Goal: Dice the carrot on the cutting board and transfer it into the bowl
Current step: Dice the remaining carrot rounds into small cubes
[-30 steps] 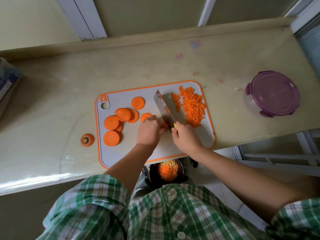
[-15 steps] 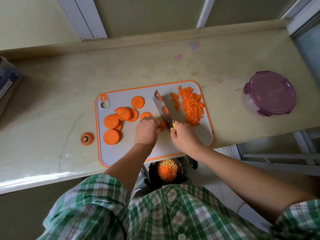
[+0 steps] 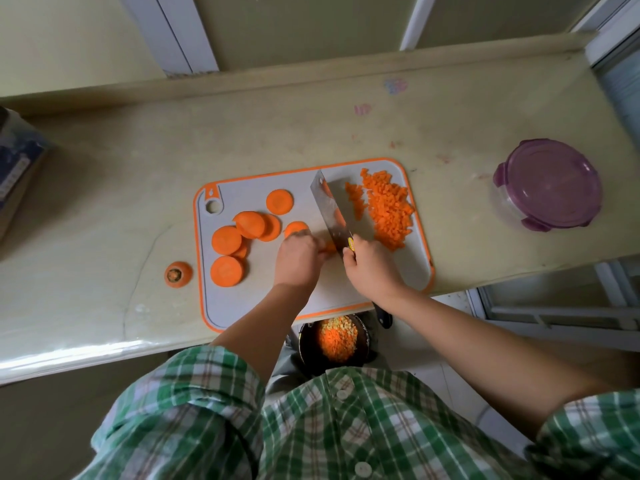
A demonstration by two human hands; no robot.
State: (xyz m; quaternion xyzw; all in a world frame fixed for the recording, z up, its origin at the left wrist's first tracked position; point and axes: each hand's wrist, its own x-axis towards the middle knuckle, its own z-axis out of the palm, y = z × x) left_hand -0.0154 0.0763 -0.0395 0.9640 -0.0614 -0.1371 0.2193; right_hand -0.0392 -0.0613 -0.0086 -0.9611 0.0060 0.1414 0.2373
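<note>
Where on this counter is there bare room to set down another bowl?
Bare counter lies between the cutting board and the purple-lidded container, and behind the board up to the back ledge. The board is crowded: carrot slices left, left hand, right hand and knife mid-board, diced carrot right.

Grey rectangular plastic cutting board (image 3: 242, 299), orange rim, hanging hole at far left corner: flat, reaching counter's near edge. Round orange carrot slices (image 3: 227, 240): flat on board's left half, several overlapping. Heap of small orange carrot dice (image 3: 388, 209): board's far right corner. Small carrot piece (image 3: 328, 247): board's middle, mostly hidden. Dark round bowl (image 3: 304, 344): below counter's near edge, holding orange and pale yellow dice.
</note>
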